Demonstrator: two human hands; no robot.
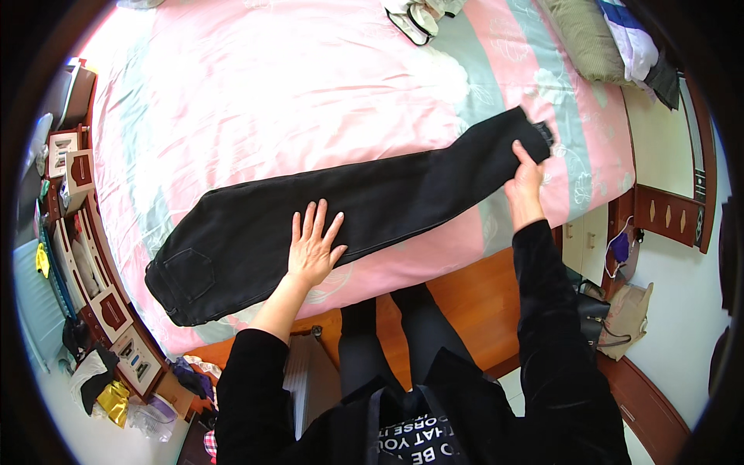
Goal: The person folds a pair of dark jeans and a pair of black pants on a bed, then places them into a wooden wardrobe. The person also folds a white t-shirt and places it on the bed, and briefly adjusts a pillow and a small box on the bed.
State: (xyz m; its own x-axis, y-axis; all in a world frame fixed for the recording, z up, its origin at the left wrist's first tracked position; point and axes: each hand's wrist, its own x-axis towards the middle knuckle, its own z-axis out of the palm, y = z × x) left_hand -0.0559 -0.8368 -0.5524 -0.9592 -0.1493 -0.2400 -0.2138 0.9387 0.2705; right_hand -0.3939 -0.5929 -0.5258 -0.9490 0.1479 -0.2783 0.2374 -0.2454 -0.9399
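A pair of black trousers (383, 192), folded lengthwise, lies across the near side of the bed. Its waistband and back pocket (189, 274) are at the left, and the leg runs up to the right. My left hand (314, 244) rests flat on the middle of the cloth, palm down with fingers spread. At the far right my right hand (526, 177) grips the leg end, thumb on top and the other fingers hidden beneath. The hem (543, 133) looks slightly blurred there.
Under the trousers is a pink and grey floral bed sheet (349, 93). A crumpled pale garment (415, 20) lies at the far side, and a green corduroy pillow (587, 40) at the upper right. Cluttered shelves (87, 250) line the left; bags (625, 319) stand at the right.
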